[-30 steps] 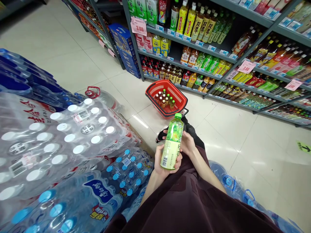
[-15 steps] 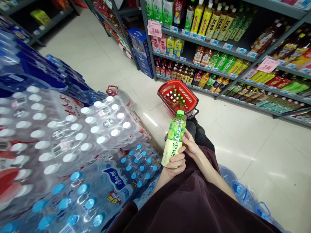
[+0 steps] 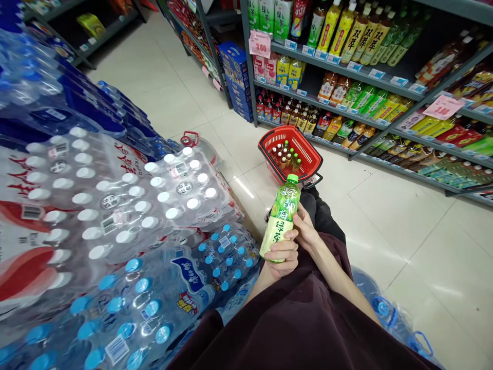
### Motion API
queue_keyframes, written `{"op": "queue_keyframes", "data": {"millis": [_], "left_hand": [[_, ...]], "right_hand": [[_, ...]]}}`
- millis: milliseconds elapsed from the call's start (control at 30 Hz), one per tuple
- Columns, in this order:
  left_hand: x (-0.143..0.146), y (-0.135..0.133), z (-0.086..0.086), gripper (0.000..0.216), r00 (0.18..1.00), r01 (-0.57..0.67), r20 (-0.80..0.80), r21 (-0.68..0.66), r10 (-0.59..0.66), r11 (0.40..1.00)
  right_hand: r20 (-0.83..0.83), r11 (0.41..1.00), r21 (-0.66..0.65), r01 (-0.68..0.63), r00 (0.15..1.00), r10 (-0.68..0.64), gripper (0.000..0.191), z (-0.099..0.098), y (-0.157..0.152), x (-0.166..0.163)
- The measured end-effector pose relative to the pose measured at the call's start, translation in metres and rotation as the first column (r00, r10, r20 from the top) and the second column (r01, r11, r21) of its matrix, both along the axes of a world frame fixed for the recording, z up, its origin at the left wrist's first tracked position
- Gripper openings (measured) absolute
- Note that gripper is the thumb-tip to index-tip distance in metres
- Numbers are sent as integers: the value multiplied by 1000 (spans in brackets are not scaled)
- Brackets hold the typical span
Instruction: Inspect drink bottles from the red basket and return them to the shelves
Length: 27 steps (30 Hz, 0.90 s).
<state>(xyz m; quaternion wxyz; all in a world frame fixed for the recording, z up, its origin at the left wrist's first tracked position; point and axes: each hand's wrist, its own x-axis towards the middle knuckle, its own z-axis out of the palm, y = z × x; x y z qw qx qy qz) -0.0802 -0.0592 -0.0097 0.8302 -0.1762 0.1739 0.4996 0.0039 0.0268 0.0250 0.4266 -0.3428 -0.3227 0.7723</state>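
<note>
Shelves (image 3: 387, 78) of drinks stand beyond a pale tiled floor (image 3: 385, 216) in the head view, with a red basket (image 3: 308, 150) holding bottles (image 3: 285, 155) on that floor. Before the person's body, the left hand (image 3: 283, 255) is curled around the lower part of a tilted green-capped bottle (image 3: 283, 218), while the right hand (image 3: 306, 228), fingers loosely bent, touches its side.

The person wore a loose, dark plum top (image 3: 304, 329) of smooth cloth, falling in broad, soft folds, with irregular darker patches high on its front. Black trousers (image 3: 327, 216) showed beyond it, creased along the leg. The left hand (image 3: 283, 257) and right hand (image 3: 306, 228) were bare, as were both forearms (image 3: 339, 275).
</note>
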Motion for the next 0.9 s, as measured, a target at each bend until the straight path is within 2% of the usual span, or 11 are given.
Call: {"op": "queue_keyframes", "data": {"millis": [167, 267, 333, 400, 467, 533, 600, 633, 667, 733, 900], "left_hand": [[-9, 5, 11, 13, 998, 57, 21, 26, -58, 998], [-16, 15, 22, 35, 986, 156, 38, 99, -161, 983], [-17, 22, 29, 63, 956, 293, -71, 161, -285, 942], [-12, 27, 36, 81, 865, 424, -358, 145, -352, 894], [-6, 28, 40, 80, 608, 506, -742, 88, -282, 858], [-1, 28, 42, 67, 150, 600, -981, -11, -125, 800], [1, 28, 43, 52, -288, 665, -958, -201, -2, 719], [1, 28, 43, 48, -438, 665, -898, -302, 30, 683], [1, 29, 42, 46, -539, 655, -841, -382, 49, 652], [0, 31, 41, 49, -635, 635, -769, -464, 76, 618], [1, 34, 41, 54, -679, 606, -729, -489, 88, 627]], "right_hand": [[16, 1000, 14, 6, 1000, -6, 68, -3, 1, 5], [-7, 1000, -23, 22, 1000, -22, 55, -4, 2, 12], [-51, 997, -72, 12, 999, -16, 50, -4, 3, 18], [-95, 993, -113, 27, 995, -38, 51, -6, 4, 23], [-118, 983, -139, 116, 984, -132, 53, -12, 7, 29], [-127, 957, -163, 242, 956, -263, 52, -22, 11, 37], [-126, 929, -171, 327, 928, -350, 50, -34, 15, 46], [-117, 923, -164, 348, 922, -369, 48, -40, 17, 51], [-105, 921, -156, 357, 921, -374, 46, -44, 19, 55], [-81, 922, -158, 354, 926, -370, 39, -49, 21, 60], [-107, 886, -263, 383, 901, -421, 23, -47, 25, 60]]}}
